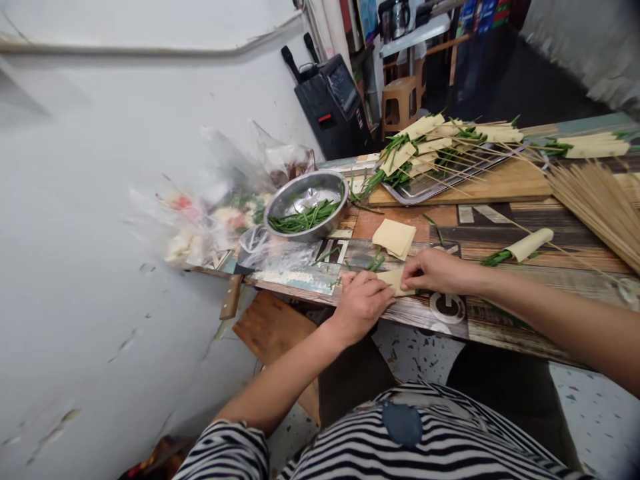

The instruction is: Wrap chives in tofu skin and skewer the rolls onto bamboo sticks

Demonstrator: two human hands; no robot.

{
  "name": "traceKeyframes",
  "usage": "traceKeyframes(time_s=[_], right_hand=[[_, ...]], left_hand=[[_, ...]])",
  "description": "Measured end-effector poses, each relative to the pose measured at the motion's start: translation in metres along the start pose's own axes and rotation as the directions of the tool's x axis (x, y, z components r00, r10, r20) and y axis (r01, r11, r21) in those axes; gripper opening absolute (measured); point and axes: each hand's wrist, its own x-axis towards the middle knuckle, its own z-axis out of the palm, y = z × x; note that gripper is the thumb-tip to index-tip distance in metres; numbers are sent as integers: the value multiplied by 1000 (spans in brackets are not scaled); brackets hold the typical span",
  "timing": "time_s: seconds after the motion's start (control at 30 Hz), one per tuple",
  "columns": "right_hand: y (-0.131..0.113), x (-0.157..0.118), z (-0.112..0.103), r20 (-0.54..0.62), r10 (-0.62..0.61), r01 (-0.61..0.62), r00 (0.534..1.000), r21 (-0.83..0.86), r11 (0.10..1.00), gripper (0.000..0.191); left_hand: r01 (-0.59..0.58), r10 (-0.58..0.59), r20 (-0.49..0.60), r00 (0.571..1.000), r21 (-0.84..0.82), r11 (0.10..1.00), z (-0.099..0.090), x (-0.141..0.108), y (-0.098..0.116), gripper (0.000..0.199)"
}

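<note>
At the table's near edge, a pale yellow tofu sheet (392, 277) lies under both my hands. My left hand (364, 299) is closed on its left end, fingers curled and pressed together. The sheet's right end is pinched by my right hand (433, 272), thumb against fingers. Green chives (376, 261) poke out just behind the left fingers; what lies inside the sheet is hidden. A small stack of square tofu sheets (395, 238) sits just beyond my hands. Right of them, a tofu roll of chives (530, 245) rests on a skewer.
A steel bowl (345, 200) of chives stands at the left, beside plastic bags (220, 213). A knife (231, 297) overhangs the table's left edge. Behind, a metal tray (425, 195) of skewered rolls rests on a wooden board (525, 183). Bare skewers (600, 207) lie right.
</note>
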Motion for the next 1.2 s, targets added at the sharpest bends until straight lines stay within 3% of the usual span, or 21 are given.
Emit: traceKeyframes(time_s=[0.07,0.13,0.23,0.3,0.37,0.5,0.6,0.67,0.83,0.93,1.03,1.2], right_hand=[[-1,-5,0,-7,-53,53,999,-49,997,19],[-5,-13,3,-105,-167,148,980,-170,974,20],[-13,-27,15,-268,-435,267,859,-491,829,27],[-14,-34,27,-239,-565,311,790,-638,705,32],[-12,-35,39,-171,-611,345,773,-696,630,33],[-5,-26,46,-119,-570,332,813,-711,621,29],[-4,-19,37,-49,-538,383,842,-647,660,26],[-4,-17,30,-5,-547,435,837,-599,672,28],[-4,-18,31,-43,-548,429,836,-573,699,31],[-3,-22,38,-78,-520,385,851,-580,718,30],[-5,-26,42,-92,-486,347,869,-586,732,31],[-7,-29,43,-79,-498,350,863,-616,706,29]], left_hand=[[23,-23,6,1000,-14,1000,2,0,3,22],[33,-32,19,999,-21,999,2,1,4,24],[21,-20,43,999,-26,999,1,5,4,27],[19,-17,62,998,-27,999,-1,8,3,29],[24,-21,77,997,-30,999,-3,9,2,30],[55,-54,53,997,-26,998,-4,5,3,24],[96,-96,12,995,-27,995,-2,-3,8,18],[136,-136,8,991,-32,990,-3,-5,10,19],[204,-191,137,972,-82,976,-17,17,-7,21],[91,-74,246,966,-55,994,-22,43,-25,16],[-43,56,364,930,-42,998,-16,60,-35,15],[-94,114,421,900,-67,993,-4,64,-37,19]])
